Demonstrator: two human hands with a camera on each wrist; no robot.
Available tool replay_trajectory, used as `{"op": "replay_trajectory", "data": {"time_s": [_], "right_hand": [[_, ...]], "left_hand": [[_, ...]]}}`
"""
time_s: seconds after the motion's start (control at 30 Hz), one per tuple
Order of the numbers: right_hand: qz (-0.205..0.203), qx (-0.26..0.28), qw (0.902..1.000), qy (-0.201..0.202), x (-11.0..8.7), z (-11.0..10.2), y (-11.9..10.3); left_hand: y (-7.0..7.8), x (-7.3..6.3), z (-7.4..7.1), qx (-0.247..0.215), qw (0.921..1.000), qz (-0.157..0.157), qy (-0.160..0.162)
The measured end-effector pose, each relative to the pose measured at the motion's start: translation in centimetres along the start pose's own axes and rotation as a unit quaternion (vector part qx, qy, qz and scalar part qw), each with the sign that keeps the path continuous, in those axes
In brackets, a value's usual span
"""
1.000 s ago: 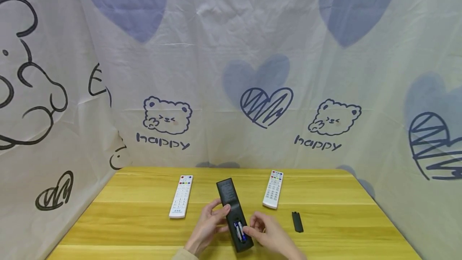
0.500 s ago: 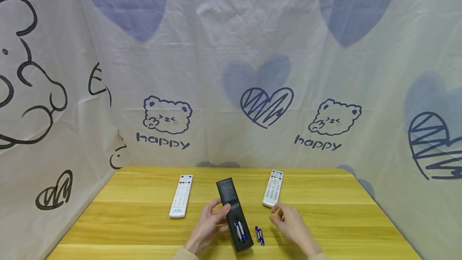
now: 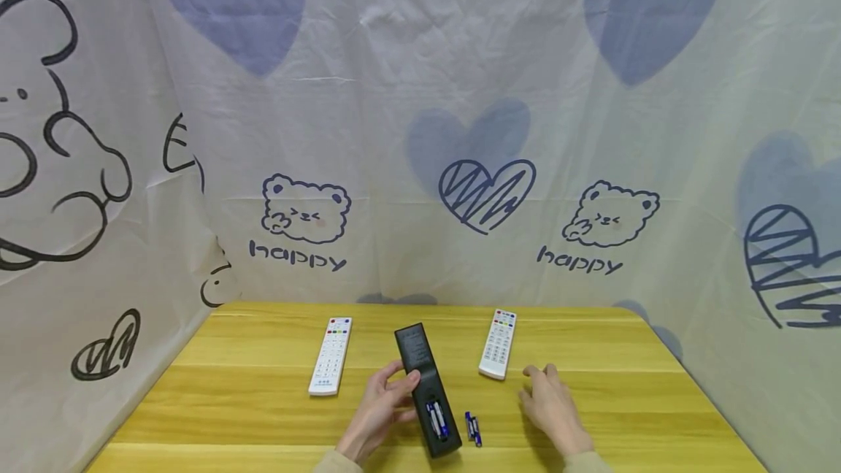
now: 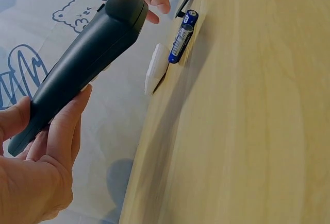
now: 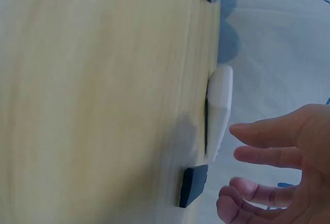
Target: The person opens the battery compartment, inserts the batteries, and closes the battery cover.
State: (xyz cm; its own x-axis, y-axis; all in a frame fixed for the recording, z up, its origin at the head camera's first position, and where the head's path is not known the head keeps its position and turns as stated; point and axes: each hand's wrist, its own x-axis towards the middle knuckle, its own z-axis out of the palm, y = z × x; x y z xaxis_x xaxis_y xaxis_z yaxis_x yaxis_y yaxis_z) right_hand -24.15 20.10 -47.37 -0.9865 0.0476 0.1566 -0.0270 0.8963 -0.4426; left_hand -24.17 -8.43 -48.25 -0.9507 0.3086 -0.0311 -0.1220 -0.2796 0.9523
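My left hand (image 3: 383, 407) grips a black remote control (image 3: 414, 345) with its back turned up, thumb on one side and fingers underneath. In its uncovered compartment lie blue-and-white batteries (image 3: 436, 419). Loose batteries (image 3: 473, 429) of the same kind lie on the table right of the remote, one battery (image 4: 183, 37) showing clearly in the left wrist view. My right hand (image 3: 550, 404) hovers over the table further right, holding nothing, fingers apart and slightly bent. A small black battery cover (image 5: 193, 185) lies near its fingertips in the right wrist view; in the head view the hand hides it.
Two white remotes lie on the wooden table (image 3: 230, 385): a white remote (image 3: 331, 356) left of the black one, and another white remote (image 3: 497, 344) behind my right hand. A printed cloth (image 3: 394, 130) hangs along the table's back edge.
My right hand has left the battery compartment and moved right, to where the black cover lay. Loose batteries, hidden behind it before, now show. The left hand stays still with the black remote.
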Motion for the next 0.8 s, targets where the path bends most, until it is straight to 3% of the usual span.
{"op": "replay_trajectory", "data": {"time_s": [0.2, 0.8], "right_hand": [[0.024, -0.020, 0.9995, -0.009, 0.4, 0.2, 0.3], [0.059, -0.022, 0.9936, -0.093, 1.1, 0.2, 0.8]], "left_hand": [[0.0, -0.1, 0.0, 0.003, 1.0000, -0.001, 0.003], [-0.1, -0.1, 0.0, -0.003, 1.0000, 0.001, 0.004]]}}
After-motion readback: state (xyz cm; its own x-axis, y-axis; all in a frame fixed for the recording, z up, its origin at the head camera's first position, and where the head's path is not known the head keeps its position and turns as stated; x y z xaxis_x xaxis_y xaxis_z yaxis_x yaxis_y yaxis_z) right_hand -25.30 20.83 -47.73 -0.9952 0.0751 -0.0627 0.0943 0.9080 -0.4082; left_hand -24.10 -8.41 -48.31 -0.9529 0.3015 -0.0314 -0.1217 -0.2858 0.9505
